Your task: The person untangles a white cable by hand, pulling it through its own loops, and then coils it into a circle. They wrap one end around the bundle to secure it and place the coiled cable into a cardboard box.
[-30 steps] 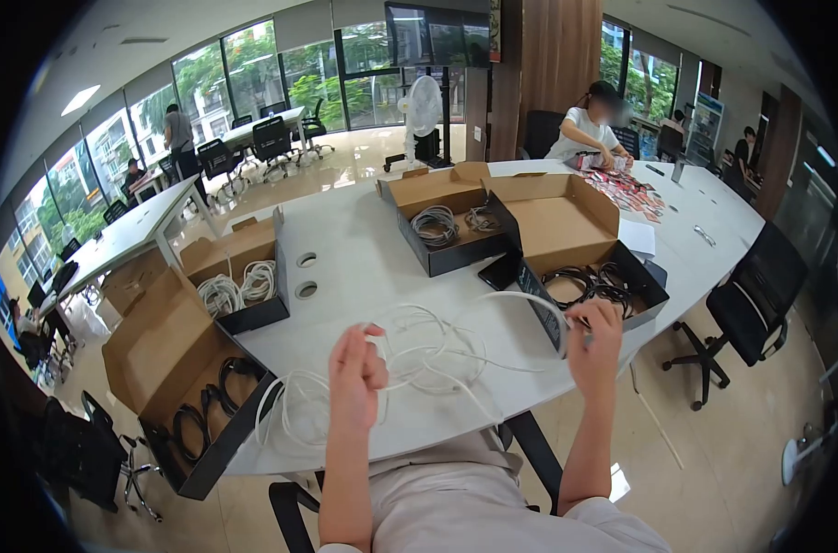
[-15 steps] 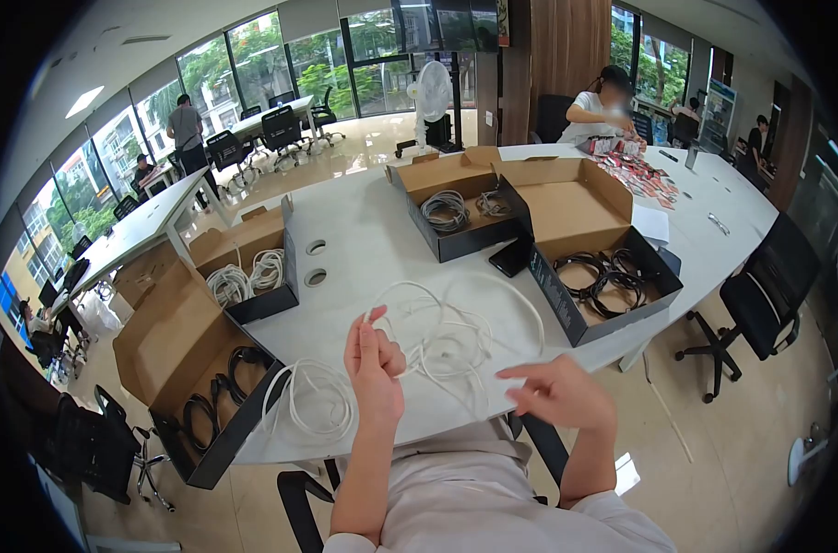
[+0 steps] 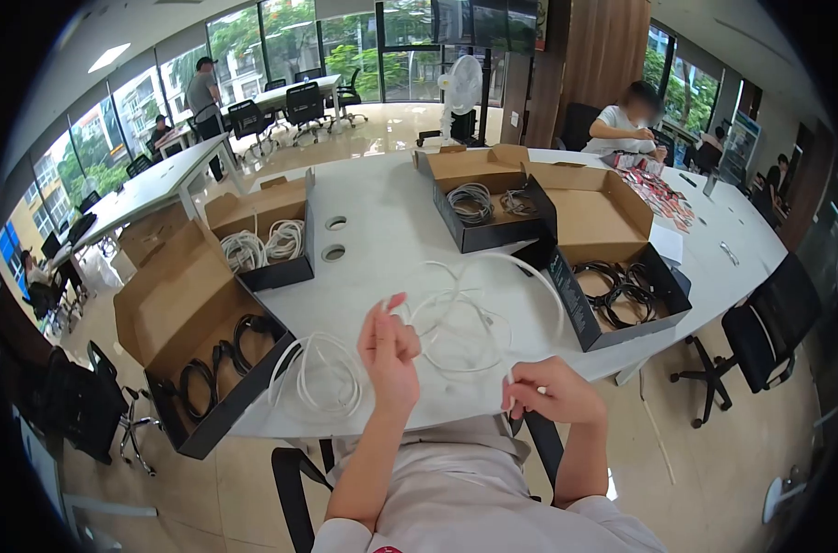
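My left hand [image 3: 389, 359] is raised over the near edge of the table, its fingers closed on part of a loose white cable [image 3: 462, 370]. At the right, my right hand [image 3: 555, 391] pinches another stretch of that cable between thumb and fingertips. Loose loops of the cable lie between and beyond my hands, and one large arc rises toward the right-hand box. Left of my left hand, a coiled white cable [image 3: 319, 376] rests on the table.
Open boxes hold cables: black ones in the near-left box [image 3: 218, 378] and right box [image 3: 622, 293], white in the far-left box [image 3: 288, 272], grey in the far-middle box [image 3: 495, 236]. A person [image 3: 617, 129] sits across the white table [image 3: 373, 207] beside small red packets [image 3: 657, 195].
My right hand has closed from an extended forefinger to a pinch on the white cable. The cable's loops have shifted and spread. My view has turned slightly left.
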`<state>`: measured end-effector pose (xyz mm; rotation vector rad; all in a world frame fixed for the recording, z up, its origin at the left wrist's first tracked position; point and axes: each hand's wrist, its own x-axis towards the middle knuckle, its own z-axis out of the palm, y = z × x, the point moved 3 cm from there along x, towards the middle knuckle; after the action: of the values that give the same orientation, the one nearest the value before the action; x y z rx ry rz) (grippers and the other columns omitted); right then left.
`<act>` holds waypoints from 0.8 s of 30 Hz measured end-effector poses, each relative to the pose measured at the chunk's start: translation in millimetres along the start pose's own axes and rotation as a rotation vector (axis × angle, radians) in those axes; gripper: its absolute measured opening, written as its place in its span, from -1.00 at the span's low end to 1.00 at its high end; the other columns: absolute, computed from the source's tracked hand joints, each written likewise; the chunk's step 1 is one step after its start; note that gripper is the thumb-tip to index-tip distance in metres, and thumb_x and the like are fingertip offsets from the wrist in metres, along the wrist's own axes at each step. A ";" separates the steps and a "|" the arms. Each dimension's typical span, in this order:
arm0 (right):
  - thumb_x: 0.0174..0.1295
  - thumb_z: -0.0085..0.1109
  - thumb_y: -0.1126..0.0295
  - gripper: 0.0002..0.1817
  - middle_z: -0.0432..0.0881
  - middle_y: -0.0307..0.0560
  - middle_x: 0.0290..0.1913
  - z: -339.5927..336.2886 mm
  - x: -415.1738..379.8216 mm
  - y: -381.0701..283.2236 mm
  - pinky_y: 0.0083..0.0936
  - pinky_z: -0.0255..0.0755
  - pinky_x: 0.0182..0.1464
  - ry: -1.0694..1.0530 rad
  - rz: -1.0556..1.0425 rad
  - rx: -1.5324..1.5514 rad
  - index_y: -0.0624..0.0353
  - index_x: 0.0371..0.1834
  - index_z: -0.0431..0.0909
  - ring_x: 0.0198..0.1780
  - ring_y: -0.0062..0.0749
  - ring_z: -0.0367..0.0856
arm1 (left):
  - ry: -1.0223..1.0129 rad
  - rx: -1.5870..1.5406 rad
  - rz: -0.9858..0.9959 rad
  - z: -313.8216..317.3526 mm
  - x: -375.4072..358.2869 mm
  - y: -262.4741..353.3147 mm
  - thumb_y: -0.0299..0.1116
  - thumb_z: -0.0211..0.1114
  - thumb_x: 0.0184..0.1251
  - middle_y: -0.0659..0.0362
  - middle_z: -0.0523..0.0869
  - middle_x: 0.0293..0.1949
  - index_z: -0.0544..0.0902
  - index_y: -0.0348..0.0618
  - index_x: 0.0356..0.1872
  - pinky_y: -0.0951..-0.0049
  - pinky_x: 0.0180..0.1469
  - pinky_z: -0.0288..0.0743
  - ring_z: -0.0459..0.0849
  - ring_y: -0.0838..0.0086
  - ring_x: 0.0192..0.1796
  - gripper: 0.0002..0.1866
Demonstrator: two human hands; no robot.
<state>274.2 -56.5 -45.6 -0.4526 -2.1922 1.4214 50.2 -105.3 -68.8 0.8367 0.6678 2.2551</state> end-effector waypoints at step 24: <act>-0.04 0.41 0.51 -0.72 0.68 -0.05 -0.29 28.2 35.9 15.3 -0.55 0.45 -0.48 0.472 0.037 -0.461 0.19 -0.19 0.68 -0.56 -0.42 0.56 | -0.328 -0.190 -0.266 35.4 -51.2 -26.0 -0.19 -0.06 0.57 0.40 0.11 -0.68 0.49 -0.32 0.18 0.56 -0.56 -0.08 0.01 0.69 -0.64 -0.58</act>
<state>228.9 -53.0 -61.4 -0.8900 -2.0986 0.7101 115.6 -115.7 -81.3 0.9352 0.3803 1.8547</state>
